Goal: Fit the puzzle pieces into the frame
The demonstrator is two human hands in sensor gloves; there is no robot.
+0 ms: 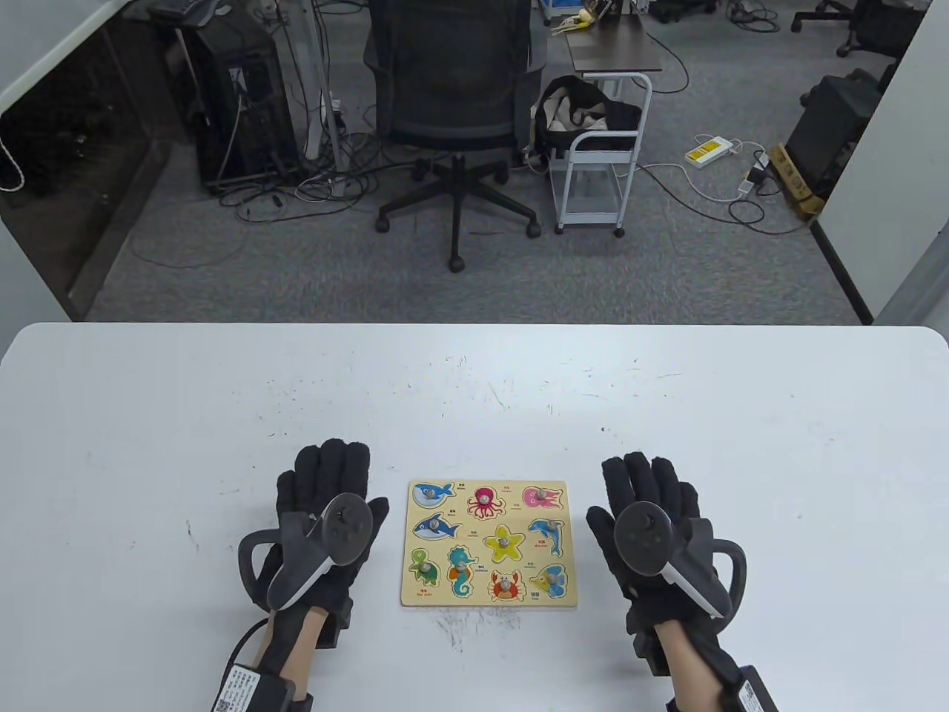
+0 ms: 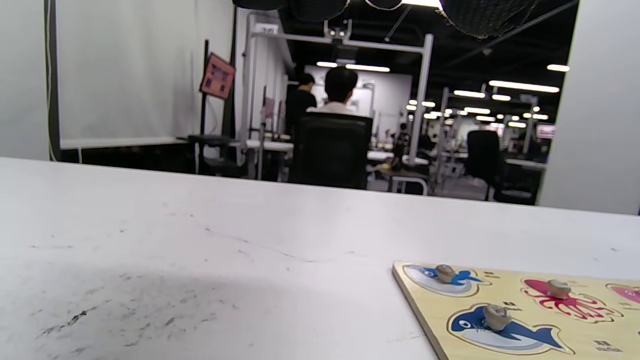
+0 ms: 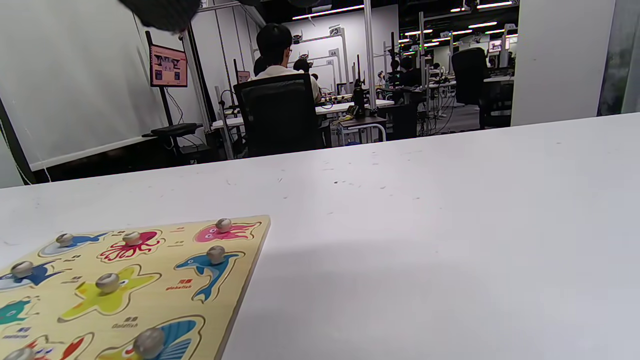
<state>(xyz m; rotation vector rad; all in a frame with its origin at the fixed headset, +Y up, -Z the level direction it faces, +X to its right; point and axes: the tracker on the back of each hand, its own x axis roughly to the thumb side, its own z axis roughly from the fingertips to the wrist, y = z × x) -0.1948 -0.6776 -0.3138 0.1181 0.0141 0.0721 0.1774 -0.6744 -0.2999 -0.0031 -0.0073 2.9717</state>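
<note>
Wooden and pale yellow, the puzzle frame (image 1: 489, 544) lies flat on the white table (image 1: 148, 445) near its front edge, between the two gloved hands and touching neither. All nine sea-animal pieces sit in their cutouts, each with a small round knob: a whale (image 1: 432, 491) at the frame's 10 o'clock corner, a red octopus (image 1: 485, 502) at 12, a pink squid (image 1: 541, 495) toward 2, a shark (image 1: 435, 526) at 9, a yellow starfish (image 1: 504, 541) in the middle, a blue dolphin (image 1: 546, 533) at 3, a green turtle (image 1: 425, 567) toward 8, a teal seahorse (image 1: 461, 572) just beside it, a red crab (image 1: 506, 585) at 6, and a striped fish (image 1: 549, 579) toward 4. The left hand (image 1: 322, 519) rests palm down on the table at the frame's 9 o'clock, fingers spread flat and gripping nothing. The right hand (image 1: 656, 526) lies the same way at 3 o'clock, fingers extended, holding nothing. Beyond the table's far edge stand a black office chair (image 1: 454, 96) at 12 o'clock and a white cart (image 1: 604, 148) toward 1.
</note>
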